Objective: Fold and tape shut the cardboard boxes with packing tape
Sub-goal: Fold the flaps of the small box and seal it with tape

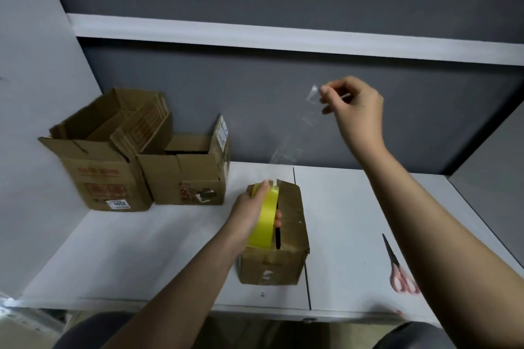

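Observation:
A small cardboard box (286, 252) stands on the white table (141, 249) in front of me, its top flaps folded down with a dark gap between them. My left hand (249, 212) grips a yellow roll of packing tape (265, 218) held upright over the box top. My right hand (350, 105) is raised up and to the right, pinching the free end of a clear tape strip (297, 127) that stretches from the roll up to my fingers.
Two open cardboard boxes stand at the back left: a larger one (105, 167) and a smaller one (192, 173) beside it. Pink-handled scissors (398, 266) lie on the table at the right. A grey partition wall rises behind the table.

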The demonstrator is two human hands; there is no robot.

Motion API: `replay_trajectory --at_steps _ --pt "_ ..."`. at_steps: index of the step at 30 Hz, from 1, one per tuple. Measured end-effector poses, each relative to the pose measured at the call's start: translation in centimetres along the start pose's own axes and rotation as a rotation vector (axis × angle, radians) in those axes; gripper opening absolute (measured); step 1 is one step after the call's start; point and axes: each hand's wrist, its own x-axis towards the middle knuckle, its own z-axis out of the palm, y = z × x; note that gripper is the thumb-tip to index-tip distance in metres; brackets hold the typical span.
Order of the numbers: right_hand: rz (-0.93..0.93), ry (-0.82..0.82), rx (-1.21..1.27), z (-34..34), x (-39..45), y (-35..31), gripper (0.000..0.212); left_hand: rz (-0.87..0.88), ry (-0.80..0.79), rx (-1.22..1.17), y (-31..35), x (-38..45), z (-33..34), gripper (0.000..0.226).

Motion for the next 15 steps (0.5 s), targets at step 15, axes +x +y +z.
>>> replay_trajectory --at_steps 15 --pt "0.209 -0.147 -0.061 4.8 1.9 6.9 0.014 -0.165 0.031 -0.152 -2.2 0.6 2.3 0.046"
